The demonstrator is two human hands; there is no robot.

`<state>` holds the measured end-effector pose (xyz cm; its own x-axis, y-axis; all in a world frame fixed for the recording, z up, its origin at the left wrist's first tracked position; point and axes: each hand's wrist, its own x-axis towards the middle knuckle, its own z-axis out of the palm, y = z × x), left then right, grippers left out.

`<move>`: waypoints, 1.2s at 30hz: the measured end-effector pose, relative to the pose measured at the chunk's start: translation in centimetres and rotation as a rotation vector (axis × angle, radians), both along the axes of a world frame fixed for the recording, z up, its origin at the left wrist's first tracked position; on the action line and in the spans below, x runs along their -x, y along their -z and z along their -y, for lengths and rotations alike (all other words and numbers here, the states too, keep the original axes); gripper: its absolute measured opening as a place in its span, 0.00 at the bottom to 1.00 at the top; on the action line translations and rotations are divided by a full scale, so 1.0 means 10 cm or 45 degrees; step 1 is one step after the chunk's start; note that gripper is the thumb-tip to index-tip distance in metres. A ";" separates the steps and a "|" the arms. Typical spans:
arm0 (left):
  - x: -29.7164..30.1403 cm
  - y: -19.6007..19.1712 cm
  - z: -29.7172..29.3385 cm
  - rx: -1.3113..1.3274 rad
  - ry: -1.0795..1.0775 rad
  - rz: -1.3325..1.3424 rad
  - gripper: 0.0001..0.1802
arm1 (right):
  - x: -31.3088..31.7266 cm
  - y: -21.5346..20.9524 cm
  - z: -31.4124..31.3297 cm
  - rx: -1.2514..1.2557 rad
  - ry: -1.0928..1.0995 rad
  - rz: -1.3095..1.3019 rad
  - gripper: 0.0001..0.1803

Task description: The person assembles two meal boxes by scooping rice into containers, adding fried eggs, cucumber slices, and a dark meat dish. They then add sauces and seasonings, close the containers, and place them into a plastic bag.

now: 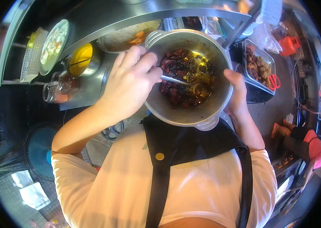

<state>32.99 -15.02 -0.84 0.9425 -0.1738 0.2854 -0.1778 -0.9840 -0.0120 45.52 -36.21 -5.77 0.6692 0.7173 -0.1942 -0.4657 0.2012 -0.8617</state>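
A grey metal pot (pixel 168 115) with two side handles is tilted in front of my chest, so I look straight into it. Dark reddish-brown chunks (pixel 177 62), perhaps meat, lie inside in yellowish oil. My left hand (pixel 132 81) is closed around the handle of a metal spoon (pixel 173 79), and the spoon's bowl rests in the oil among the chunks. On the pot's right side my right hand (pixel 238 93) grips the wall, thumb over the rim, the other fingers mostly hidden behind it.
Behind the pot runs a metal counter under a shelf (pixel 130 22). Left are a yellow-filled pot (pixel 80 59), a plate of food (pixel 54 47) and glass jars (pixel 56 91). Right, a metal tray of food (pixel 259 64) has red-handled scissors (pixel 274 81). Another person (pixel 308 144) is at far right.
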 end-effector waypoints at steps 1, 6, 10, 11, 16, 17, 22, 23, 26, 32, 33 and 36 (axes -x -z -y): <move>-0.04 0.01 0.08 0.033 0.034 0.083 0.17 | -0.03 -0.02 0.07 0.016 0.016 0.032 0.37; -0.24 -0.21 0.29 -0.027 0.067 0.191 0.25 | -0.27 0.14 0.43 -0.034 0.066 0.039 0.37; -0.46 -0.28 0.28 0.089 0.063 0.018 0.27 | -0.36 0.20 0.65 -0.048 0.066 -0.082 0.33; -0.51 -0.27 0.25 0.165 0.083 -0.046 0.28 | -0.37 0.20 0.70 -0.026 0.079 -0.101 0.32; -0.64 -0.08 0.05 0.278 0.305 -0.143 0.28 | -0.40 0.23 0.73 0.049 0.100 -0.138 0.31; -0.64 -0.03 0.05 0.260 0.315 -0.112 0.28 | -0.40 0.22 0.73 0.069 0.080 -0.115 0.31; -0.55 0.14 0.24 -0.554 0.312 0.318 0.28 | -0.47 0.41 0.68 0.115 0.031 -0.038 0.32; -0.51 0.17 0.26 -0.642 0.327 0.361 0.29 | -0.49 0.45 0.65 0.092 0.036 -0.022 0.32; -0.34 0.28 0.31 -0.547 0.267 0.304 0.28 | -0.51 0.47 0.59 0.054 0.089 -0.032 0.31; -0.13 0.35 0.25 -0.224 0.167 0.169 0.21 | -0.59 0.58 0.48 0.028 0.174 -0.093 0.26; -0.09 0.41 0.24 -0.157 0.171 0.147 0.21 | -0.58 0.62 0.45 0.015 0.159 -0.096 0.26; 0.01 0.50 0.26 -0.120 0.142 0.067 0.20 | -0.56 0.76 0.38 -0.004 0.124 -0.091 0.25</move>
